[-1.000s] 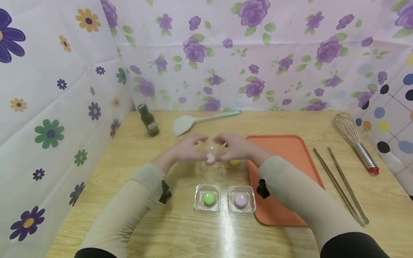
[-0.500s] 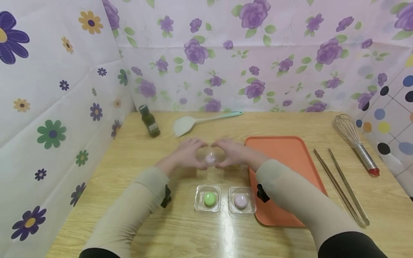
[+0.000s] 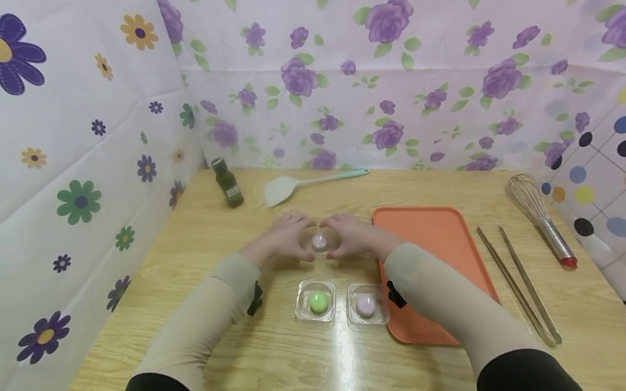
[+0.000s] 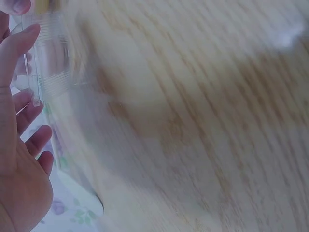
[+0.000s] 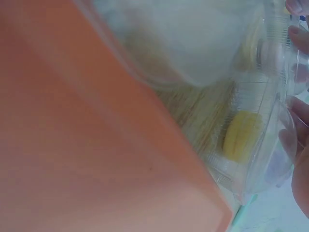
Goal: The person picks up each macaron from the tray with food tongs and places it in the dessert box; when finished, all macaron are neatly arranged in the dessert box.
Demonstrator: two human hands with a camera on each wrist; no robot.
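Observation:
My left hand [image 3: 286,237] and right hand [image 3: 356,237] curl from both sides round a clear plastic box with a lilac macaron [image 3: 320,243] in it. They grip the edges of its clear lid [image 4: 33,67], thumbs on the near side. In the left wrist view, the left thumb and fingertips lie at the lid's rim. Next to that box, in the right wrist view, stands another clear box with a yellow macaron [image 5: 243,137], largely hidden from the head view by my right hand. Closer to me, two clear boxes hold a green macaron [image 3: 319,302] and another lilac macaron [image 3: 365,306].
An orange tray [image 3: 425,228] lies under my right forearm. Metal tongs [image 3: 528,285] and a whisk [image 3: 540,220] are farther right. Toward the back wall lie a white spatula [image 3: 281,190] with a teal-tipped handle and a dark green bottle [image 3: 227,183].
Both hands have come down slightly toward me and settled round the box with the lilac macaron. The front boxes, tray and utensils stay in place.

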